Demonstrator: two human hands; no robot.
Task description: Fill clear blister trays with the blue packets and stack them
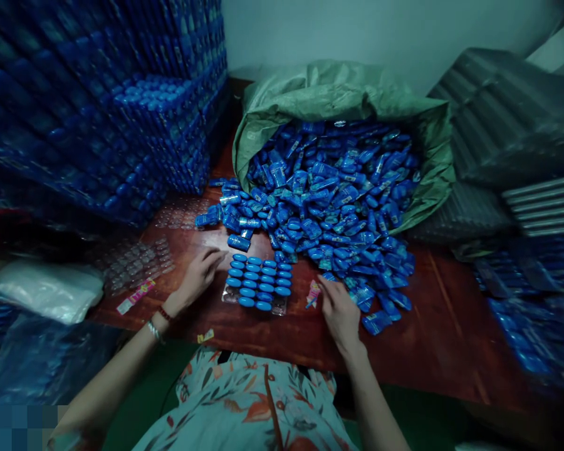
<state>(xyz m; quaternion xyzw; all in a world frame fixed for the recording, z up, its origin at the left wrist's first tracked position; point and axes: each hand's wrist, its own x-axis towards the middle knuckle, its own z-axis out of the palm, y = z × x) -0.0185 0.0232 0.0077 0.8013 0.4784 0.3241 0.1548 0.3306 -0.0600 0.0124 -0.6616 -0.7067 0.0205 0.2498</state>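
A clear plastic tray (279, 305) lies on the table before me, holding rows of blue oval-ended packets (251, 276). To its left, my left hand (197, 275) rests near the tabletop, fingers loosely stretched toward the tray and holding nothing. On the right, my right hand (341, 313) has its fingers bent in at the edge of the heap, against a small blue packet (328, 276); the fingers partly hide the grip. A pink wrapper (313, 293) lies just left of that hand. The heap of loose blue packets (329, 207) spills out toward me.
A large green woven sack (305, 94) lies open behind the heap. Stacks of filled blue trays (169, 125) rise at the left. Empty clear trays (138, 260) and another pink wrapper (136, 297) lie left on the wooden table (432, 332). Stacked grey trays (507, 113) stand right.
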